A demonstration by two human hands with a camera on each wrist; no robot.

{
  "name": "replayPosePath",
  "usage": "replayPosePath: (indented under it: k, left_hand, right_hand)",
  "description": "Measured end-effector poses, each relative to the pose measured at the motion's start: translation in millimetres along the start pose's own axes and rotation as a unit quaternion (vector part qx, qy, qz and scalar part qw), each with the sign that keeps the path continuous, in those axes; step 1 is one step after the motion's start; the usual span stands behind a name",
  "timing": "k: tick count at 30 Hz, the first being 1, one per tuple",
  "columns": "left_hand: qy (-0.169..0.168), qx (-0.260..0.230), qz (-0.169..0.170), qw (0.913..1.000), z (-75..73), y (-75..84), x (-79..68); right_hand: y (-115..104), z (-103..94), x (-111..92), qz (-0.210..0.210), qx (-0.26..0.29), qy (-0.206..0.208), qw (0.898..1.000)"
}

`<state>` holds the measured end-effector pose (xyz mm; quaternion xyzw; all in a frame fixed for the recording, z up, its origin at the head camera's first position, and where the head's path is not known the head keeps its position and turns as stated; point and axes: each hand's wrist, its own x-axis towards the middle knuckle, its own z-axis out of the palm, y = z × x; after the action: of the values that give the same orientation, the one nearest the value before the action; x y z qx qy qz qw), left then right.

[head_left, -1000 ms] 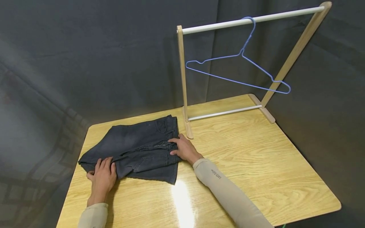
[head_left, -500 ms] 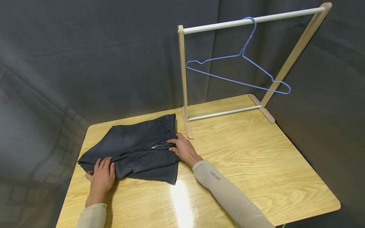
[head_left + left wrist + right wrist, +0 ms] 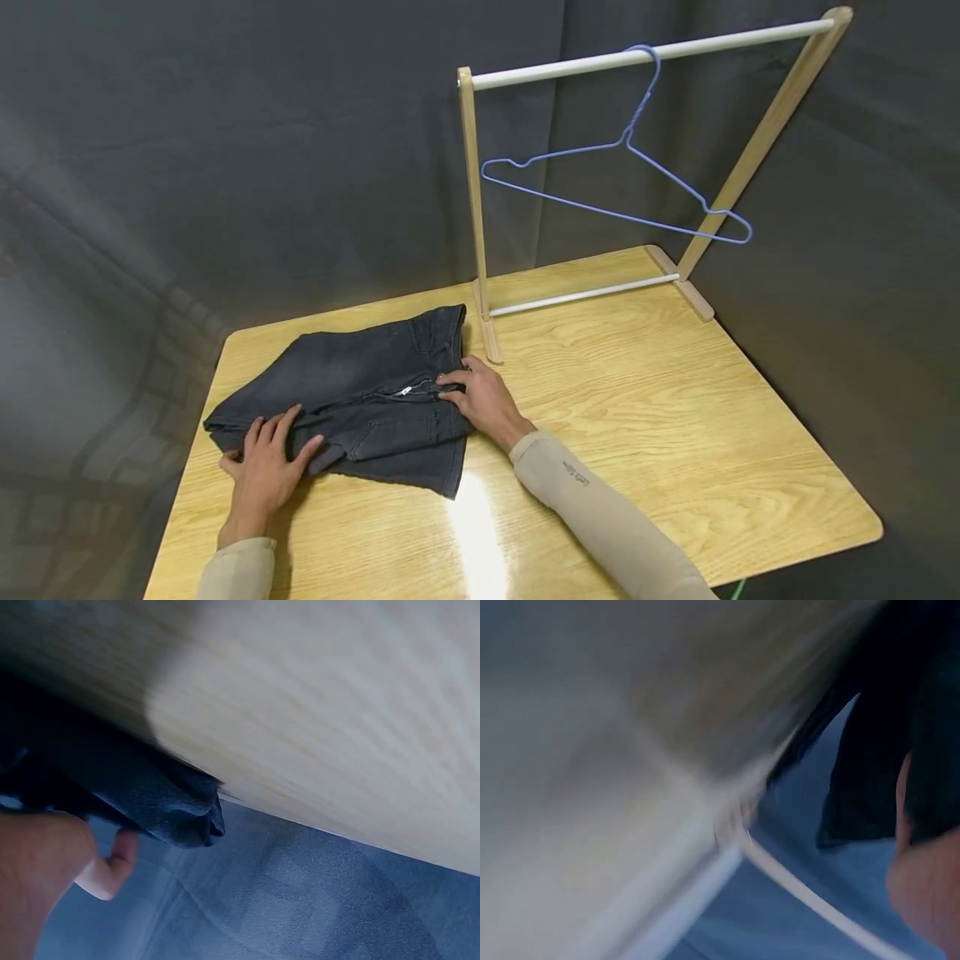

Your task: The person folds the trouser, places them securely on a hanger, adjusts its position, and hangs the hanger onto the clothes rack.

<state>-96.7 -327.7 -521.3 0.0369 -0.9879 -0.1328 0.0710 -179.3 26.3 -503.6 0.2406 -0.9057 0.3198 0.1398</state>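
A pair of dark jeans [image 3: 352, 367] lies folded on the wooden table, waistband toward the right. A light zipper [image 3: 406, 390] shows at the fly, and a lower layer of cloth sticks out at the near right. My right hand [image 3: 483, 400] pinches the waistband beside the fly. On the near left part of the jeans rests my left hand [image 3: 264, 467], fingers spread and thumb apart from them. In the left wrist view, a rolled dark cloth edge [image 3: 180, 810] lies by my hand. The right wrist view is blurred; dark cloth [image 3: 870, 772] hangs by the hand there.
A wooden rack [image 3: 474, 192] with white rods stands at the back of the table [image 3: 637, 433]. From its top rod hangs a blue wire hanger [image 3: 615, 150]. Dark grey curtains [image 3: 300, 167] enclose the back and sides.
My left thumb has spread away from the fingers, and the cloth beneath it has shifted. My right hand keeps its pinch on the waistband, whose zipper lies more exposed. The hanger still hangs.
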Motion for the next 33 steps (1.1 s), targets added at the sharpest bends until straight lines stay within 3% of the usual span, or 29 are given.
replayPosePath:
  k: [4,7,13,20,26,30,33]
  left_hand:
    - [0.002,-0.004,0.052,0.9987,5.1,-0.1,-3.3]
    - [0.006,-0.004,0.071,0.9975,7.9,-0.3,-5.6]
    - [-0.003,-0.003,0.087,0.9962,8.6,-0.9,-10.6]
    - [0.007,-0.004,0.101,0.9948,7.9,3.2,-12.4]
    - [0.026,0.009,0.123,0.9920,8.3,7.1,-12.1]
    - [0.040,-0.014,0.111,0.9929,8.3,9.8,-11.4]
    - [0.031,-0.051,0.086,0.9945,5.5,8.1,-10.7]
  right_hand:
    - [-2.0,-3.0,-1.4,0.001,0.004,0.032,0.999]
    - [-2.3,-6.7,-2.1,0.000,-0.007,0.036,0.999]
    - [-4.3,-20.4,2.2,-0.016,0.013,0.038,0.999]
    - [-7.6,-43.7,-1.7,0.016,0.049,0.043,0.998]
    - [8.6,-53.8,-9.6,0.031,0.060,0.060,0.996]
    - [21.8,-56.9,-14.9,0.054,0.076,0.058,0.994]
    - [29.4,-58.0,-18.1,0.065,0.082,0.058,0.993]
